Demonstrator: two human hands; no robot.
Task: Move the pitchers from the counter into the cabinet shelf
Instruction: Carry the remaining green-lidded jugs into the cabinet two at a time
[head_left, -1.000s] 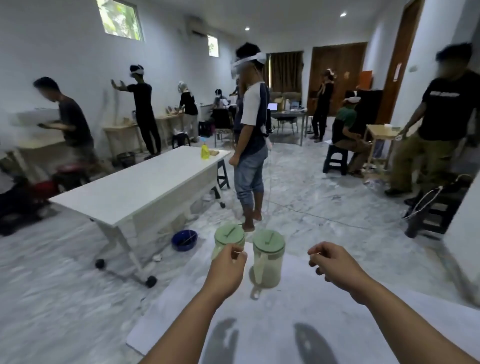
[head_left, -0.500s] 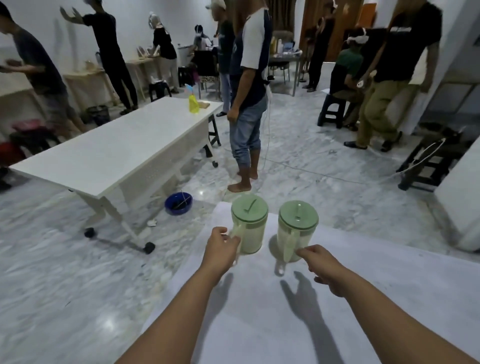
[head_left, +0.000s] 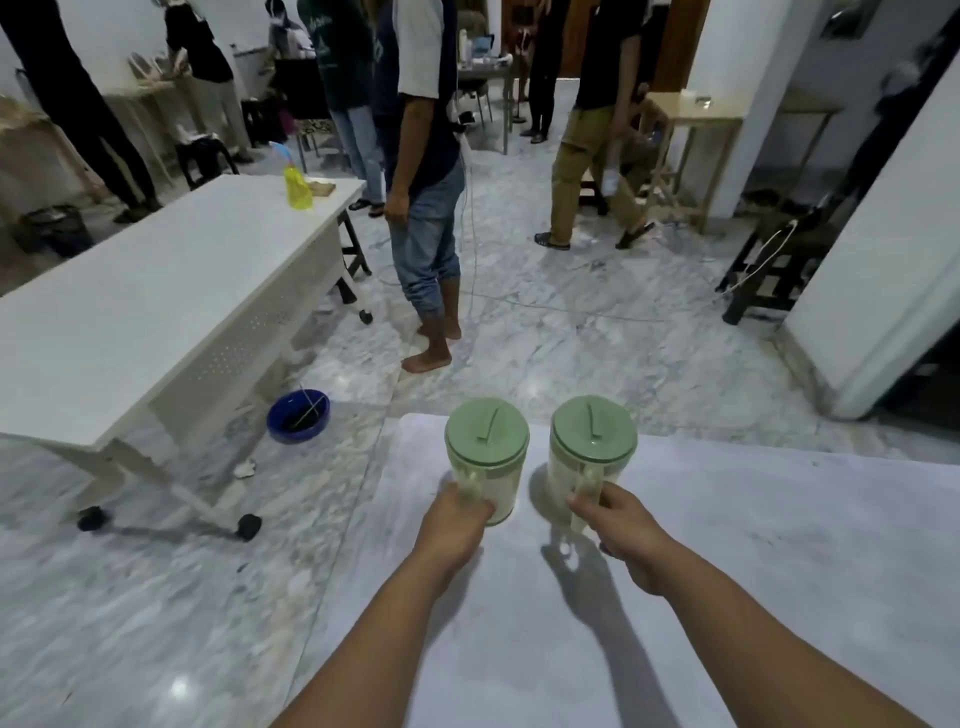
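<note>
Two clear pitchers with pale green lids stand side by side near the far left corner of the marble counter (head_left: 727, 571). My left hand (head_left: 454, 525) is closed around the handle of the left pitcher (head_left: 487, 447). My right hand (head_left: 621, 525) grips the handle of the right pitcher (head_left: 594, 441). Both pitchers are upright, and their bases seem to rest on the counter. No cabinet shelf is in view.
A long white table on wheels (head_left: 156, 312) stands to the left, with a yellow spray bottle (head_left: 297, 187) at its far end. A blue bowl (head_left: 298, 415) lies on the floor beside it. A barefoot person (head_left: 423, 208) stands just beyond the counter; other people are further back.
My right hand has reached forward and closed on the right pitcher's handle. My left hand keeps its grip on the left pitcher. The camera has tilted down and moved closer.
</note>
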